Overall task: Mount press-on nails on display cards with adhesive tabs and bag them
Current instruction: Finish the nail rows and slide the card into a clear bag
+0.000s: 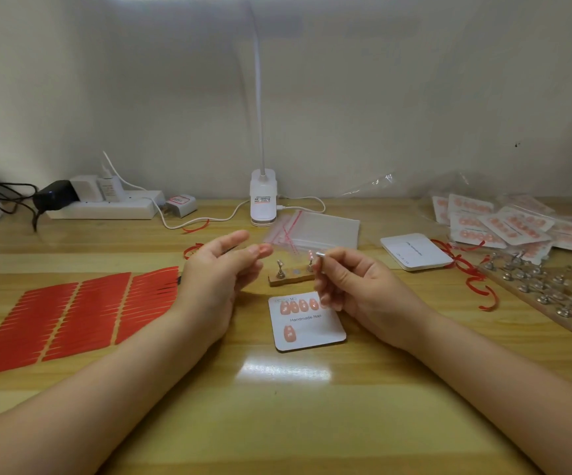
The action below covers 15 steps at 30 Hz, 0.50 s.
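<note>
A white display card point(312, 332) printed "Handmade Nail" lies on the table in front of me. It carries several pink press-on nails in its top row and one below. My left hand point(216, 275) hovers above and left of the card and holds a pink press-on nail point(263, 249) at its fingertips. My right hand point(353, 286) pinches a small metal nail stand point(321, 255) just above the card's right edge. Between my hands a small wooden block point(291, 278) bears two more metal stands.
Red adhesive tab sheets point(72, 313) lie at the left. Behind the block are clear zip bags point(322, 229) and a lamp base point(263, 200). A stack of blank cards point(415, 252), bagged finished cards point(504, 224) and a long wooden bar of stands point(545, 296) fill the right. A power strip point(106, 209) sits back left.
</note>
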Each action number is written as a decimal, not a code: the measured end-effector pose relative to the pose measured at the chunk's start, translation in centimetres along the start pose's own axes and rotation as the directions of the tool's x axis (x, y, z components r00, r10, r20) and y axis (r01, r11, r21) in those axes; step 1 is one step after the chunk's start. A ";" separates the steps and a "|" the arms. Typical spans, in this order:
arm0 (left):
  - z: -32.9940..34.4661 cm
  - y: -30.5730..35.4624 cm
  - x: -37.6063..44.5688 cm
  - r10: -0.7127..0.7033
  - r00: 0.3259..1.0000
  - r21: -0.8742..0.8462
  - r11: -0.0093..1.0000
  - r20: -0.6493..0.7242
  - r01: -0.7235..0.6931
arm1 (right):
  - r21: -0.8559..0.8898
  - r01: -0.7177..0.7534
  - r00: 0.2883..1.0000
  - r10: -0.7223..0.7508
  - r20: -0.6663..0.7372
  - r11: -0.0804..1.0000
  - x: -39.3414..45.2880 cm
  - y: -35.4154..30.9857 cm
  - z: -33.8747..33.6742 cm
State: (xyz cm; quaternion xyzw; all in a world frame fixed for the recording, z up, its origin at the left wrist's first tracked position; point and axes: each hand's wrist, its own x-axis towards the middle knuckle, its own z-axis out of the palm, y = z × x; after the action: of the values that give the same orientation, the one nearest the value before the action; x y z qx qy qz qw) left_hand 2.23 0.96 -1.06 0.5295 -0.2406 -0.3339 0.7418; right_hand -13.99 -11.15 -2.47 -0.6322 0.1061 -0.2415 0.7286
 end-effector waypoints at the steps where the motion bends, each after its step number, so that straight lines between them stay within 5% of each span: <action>1: 0.1 0.1 -0.1 0.034 0.999 0.029 0.999 0.019 -0.035 | -0.013 0.003 1.000 -0.003 -0.017 1.000 0.0 0.1 0.0; 5: 0.9 -0.6 -1.1 0.096 0.990 0.128 0.986 0.102 -0.109 | -0.044 0.005 0.993 -0.010 -0.116 0.999 0.1 0.4 0.1; 15: 0.7 -0.9 -1.0 0.120 0.990 0.223 0.966 0.069 -0.133 | -0.166 0.010 0.974 -0.047 -0.219 0.986 -0.3 0.4 0.6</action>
State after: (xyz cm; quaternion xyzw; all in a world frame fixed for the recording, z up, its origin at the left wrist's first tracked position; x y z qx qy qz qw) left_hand 0.86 1.03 -1.70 0.5848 -0.3309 -0.2708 0.6894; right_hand -13.88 -10.44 -2.75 -0.6604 0.1973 -0.3118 0.6539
